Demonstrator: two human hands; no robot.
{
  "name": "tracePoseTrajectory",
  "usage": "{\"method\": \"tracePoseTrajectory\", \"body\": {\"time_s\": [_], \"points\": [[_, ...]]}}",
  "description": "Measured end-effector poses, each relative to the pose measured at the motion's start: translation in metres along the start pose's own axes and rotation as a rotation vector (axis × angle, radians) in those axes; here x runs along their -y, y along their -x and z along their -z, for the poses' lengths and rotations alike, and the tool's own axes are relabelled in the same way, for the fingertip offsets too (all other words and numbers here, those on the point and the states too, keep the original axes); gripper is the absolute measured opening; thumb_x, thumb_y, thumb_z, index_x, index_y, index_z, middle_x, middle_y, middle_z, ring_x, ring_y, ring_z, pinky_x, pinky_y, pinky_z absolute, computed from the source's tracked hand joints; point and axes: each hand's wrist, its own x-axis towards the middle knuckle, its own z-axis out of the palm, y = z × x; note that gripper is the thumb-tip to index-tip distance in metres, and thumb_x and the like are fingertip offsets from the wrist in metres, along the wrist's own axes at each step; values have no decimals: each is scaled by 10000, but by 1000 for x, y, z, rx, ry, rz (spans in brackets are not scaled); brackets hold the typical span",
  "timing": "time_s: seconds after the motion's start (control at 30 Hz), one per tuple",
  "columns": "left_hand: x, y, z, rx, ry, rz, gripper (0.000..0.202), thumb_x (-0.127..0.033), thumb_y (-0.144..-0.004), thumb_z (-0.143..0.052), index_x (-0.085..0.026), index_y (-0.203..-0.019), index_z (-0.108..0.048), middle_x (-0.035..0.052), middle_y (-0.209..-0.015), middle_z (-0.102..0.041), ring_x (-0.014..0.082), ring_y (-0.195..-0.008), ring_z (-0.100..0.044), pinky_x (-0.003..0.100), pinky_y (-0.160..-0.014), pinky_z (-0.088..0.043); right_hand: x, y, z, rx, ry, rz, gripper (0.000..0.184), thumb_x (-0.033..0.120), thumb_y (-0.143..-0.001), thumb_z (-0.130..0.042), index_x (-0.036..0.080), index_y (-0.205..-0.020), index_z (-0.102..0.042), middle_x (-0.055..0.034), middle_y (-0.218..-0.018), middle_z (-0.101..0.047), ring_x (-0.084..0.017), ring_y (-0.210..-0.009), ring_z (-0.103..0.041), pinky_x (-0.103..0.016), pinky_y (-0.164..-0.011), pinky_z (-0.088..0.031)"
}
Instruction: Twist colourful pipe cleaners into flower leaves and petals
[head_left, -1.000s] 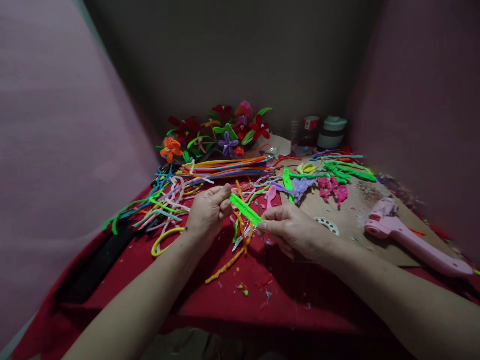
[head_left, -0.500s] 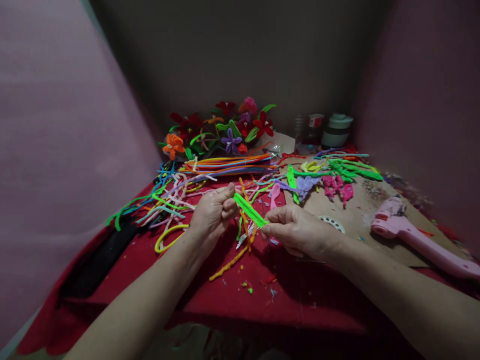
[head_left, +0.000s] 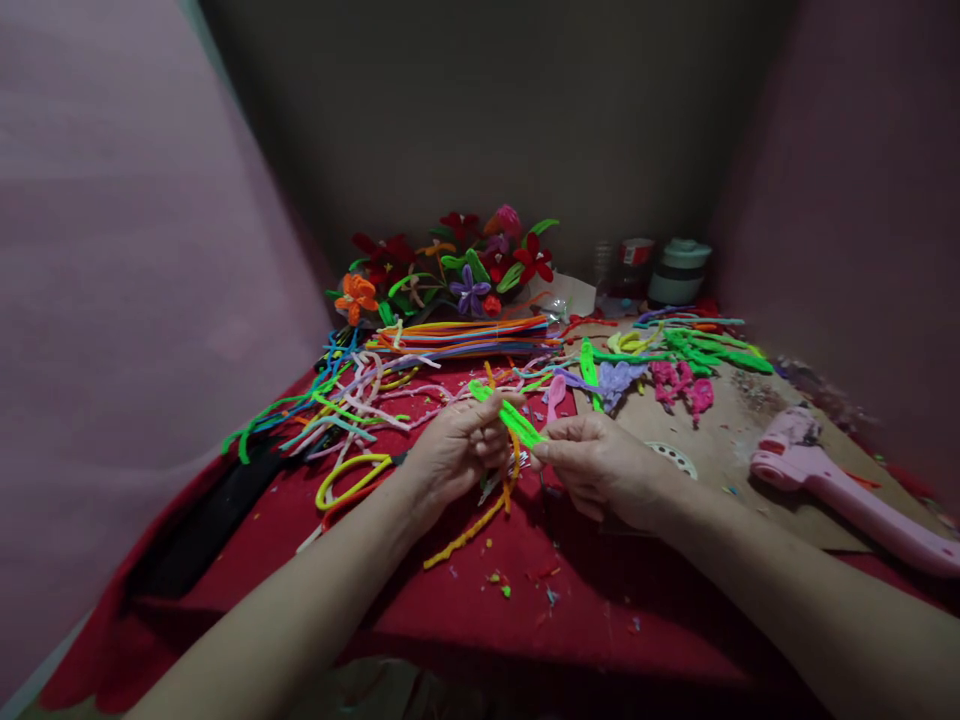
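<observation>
The left hand (head_left: 461, 450) and the right hand (head_left: 611, 465) are slightly apart, both clamped on one green fuzzy strip (head_left: 519, 420), which is held in the air over the red-covered table (head_left: 585, 610), about midway between its left and right edges. The left thumb and fingers pinch it partway along, leaving a short end poking out beyond them; the right thumb and fingers grip the opposite end, and the strip slopes down toward that side. To handle it well, I would keep the pinch light so the fuzz is not crushed, hold the strip taut enough that its two rows lie flat side by side, and steady one hand while the other works. Keeping it clear of the orange twisted stem (head_left: 469, 537) below should avoid snags. As for numbers, toward the table's right edge there are one pink glue gun (head_left: 847, 485) and one cardboard sheet (head_left: 735, 510); on that sheet lies one white holed disc (head_left: 677, 462). Near the far edge stand one lidded cup (head_left: 679, 272) and, in the flower pile, one purple flower (head_left: 469, 290) and one large orange flower (head_left: 355, 297); the red flowers (head_left: 534, 258) overlap too much to count, as do the loose stems (head_left: 367, 395).
</observation>
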Motion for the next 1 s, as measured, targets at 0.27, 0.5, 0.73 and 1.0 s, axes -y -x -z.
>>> {"method": "tracePoseTrajectory", "body": {"time_s": [0.27, 0.5, 0.73, 1.0], "points": [[4, 2, -8, -19, -124, -22, 346, -361, -726, -641, -129, -520, -488, -66, -366, -329, 41, -354, -295, 189, -417, -285, 5, 4, -4, 127, 82, 0, 235, 362, -761, -561, 136, -696, -562, -2, -563, -586, -69, -462, -507, -189, -478, -413], [3, 6, -14, -60, -283, -99, 360, -361, -740, -620, -133, -490, -496, -49, -356, -369, 81, -380, -434, 209, -456, -333, -1, 0, 2, 139, -100, -42, 297, 413, -749, -598, 116, -761, -608, -14, -597, -597, -66, -429, -502, -190, -423, -420], [-1, 7, -16, -240, -368, -227, 328, -322, -726, -637, -120, -496, -521, -29, -405, -462, 37, -353, -351, 189, -405, -254, -1, -2, 2, -16, -151, -43, 152, 239, -729, -622, 109, -656, -589, 25, -459, -526, -37, -344, -421, -154, -338, -327], [0, 5, -12, -259, -441, -226, 359, -372, -732, -626, -119, -508, -503, -23, -436, -463, 37, -375, -358, 184, -411, -264, -1, -2, 1, -47, -40, -49, 173, 236, -777, -556, 125, -648, -578, 33, -467, -525, -36, -320, -408, -155, -312, -317]]}}
